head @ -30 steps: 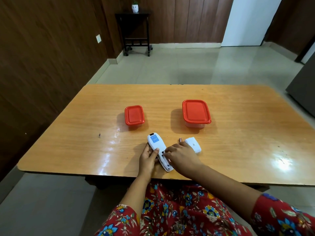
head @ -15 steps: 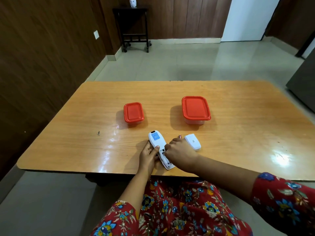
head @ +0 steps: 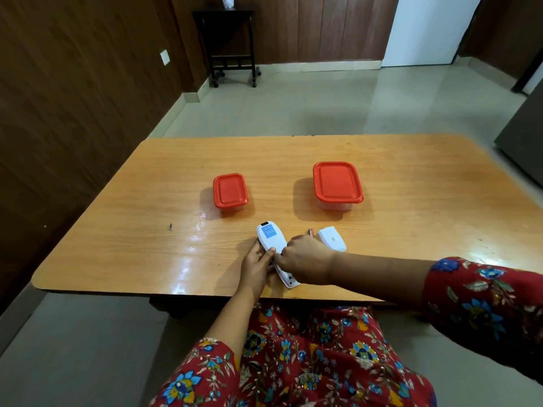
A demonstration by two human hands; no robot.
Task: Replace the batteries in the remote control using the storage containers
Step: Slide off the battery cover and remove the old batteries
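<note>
The white remote control (head: pixel 271 237) lies face down near the table's front edge, its back cover off. My left hand (head: pixel 256 265) grips its left side, thumb on top. The fingers of my right hand (head: pixel 304 257) are curled down over the remote's open battery bay; what the fingertips hold is hidden. One battery (head: pixel 311 232) lies on the table just beyond my right hand, next to the white back cover (head: pixel 331 238). Further back stand a small red-lidded container (head: pixel 230 190) and a larger red-lidded container (head: pixel 336 182), both closed.
The orange wooden table (head: pixel 411 230) has a dark speck (head: pixel 170 227) at its left. A wood-panelled wall runs along the left, and a dark side table (head: pixel 232 45) stands far back. A grey cabinet edge (head: pixel 526 124) is at the right.
My right hand has slid a little left over the battery bay, uncovering more of the battery on the table. The left hand and the remote stay where they were.
</note>
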